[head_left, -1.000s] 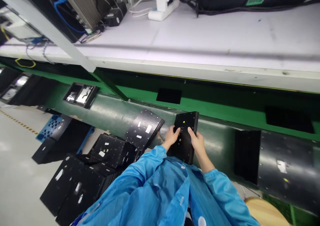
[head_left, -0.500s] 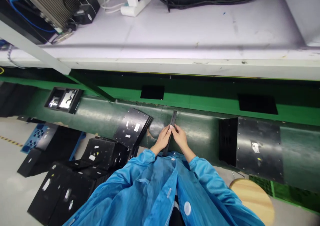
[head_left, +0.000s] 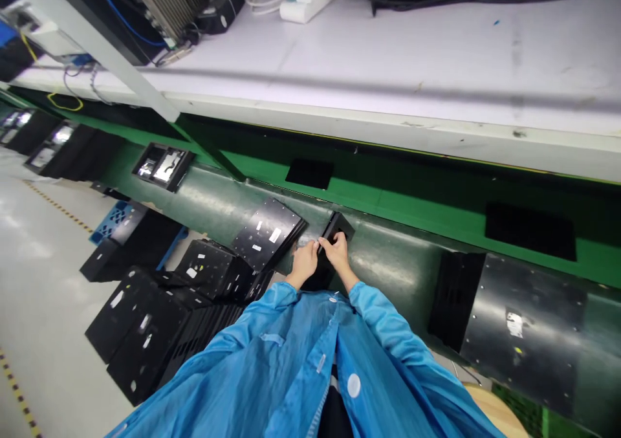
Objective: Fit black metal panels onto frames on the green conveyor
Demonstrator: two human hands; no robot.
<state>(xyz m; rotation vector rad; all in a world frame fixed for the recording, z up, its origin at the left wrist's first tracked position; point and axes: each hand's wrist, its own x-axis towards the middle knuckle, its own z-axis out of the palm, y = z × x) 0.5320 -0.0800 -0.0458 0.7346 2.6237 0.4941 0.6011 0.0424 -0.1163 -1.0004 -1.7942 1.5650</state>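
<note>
Between my hands, a flat black metal case (head_left: 321,275) stands tilted on the green work surface (head_left: 383,257), close against my body. My left hand (head_left: 305,262) grips its upper edge on the left, fingers curled. On the right, my right hand (head_left: 336,254) closes on the same edge, its thumb close to the left hand's fingertips. A dark opening shows near the far end of the case. Just left of it lies a stack of black panels (head_left: 266,232) with white labels and screws along the edges.
At right, another black case (head_left: 526,325) rests on the surface beside a wooden stool (head_left: 495,412). Several black cases (head_left: 140,328) are piled at lower left. Ahead, a white shelf (head_left: 388,56) carries a power strip (head_left: 310,1) and cables. A slanted post (head_left: 140,88) stands left.
The case has turned from nearly edge-on to a tilt, showing more of its side. Both hands keep hold of it. My view has turned, shifting the left-hand pile and shelf rightward.
</note>
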